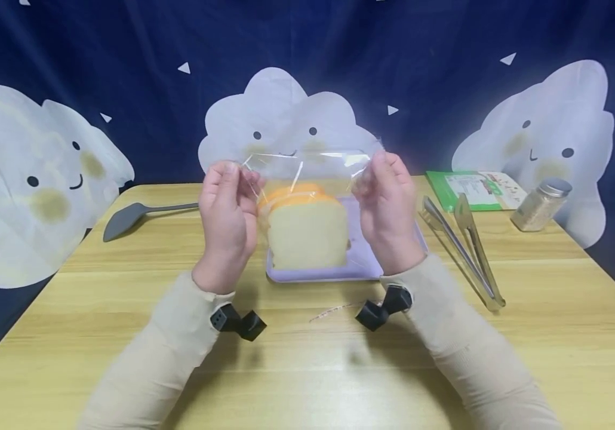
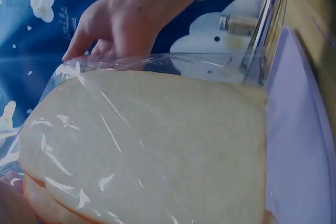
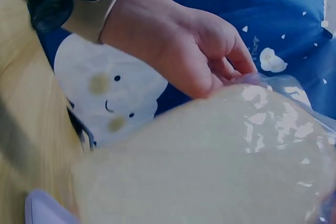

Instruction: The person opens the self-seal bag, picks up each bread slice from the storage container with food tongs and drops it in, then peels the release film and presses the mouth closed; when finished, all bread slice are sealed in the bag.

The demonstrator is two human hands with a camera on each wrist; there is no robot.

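A clear plastic bag (image 1: 334, 162) of sliced bread (image 1: 307, 234) stands upright over a lilac tray (image 1: 361, 230). My left hand (image 1: 228, 209) pinches the bag's top left corner between thumb and fingers. At the top right corner, my right hand (image 1: 390, 206) pinches the film the same way. The pale front slice (image 2: 157, 135) fills much of the left wrist view, with orange crust on the slices behind. Whether the bread's base touches the tray is unclear. In the right wrist view, the left hand (image 3: 184, 45) grips the crinkled film at the far side.
Left on the wooden table (image 1: 307, 370) lies a grey spatula (image 1: 127, 221). Metal tongs (image 1: 469, 257), a green packet (image 1: 474, 191) and a metal-lidded jar (image 1: 541, 206) are at right. A thin twist tie (image 1: 334, 310) lies before the tray. A blue cloth (image 1: 340, 42) hangs behind.
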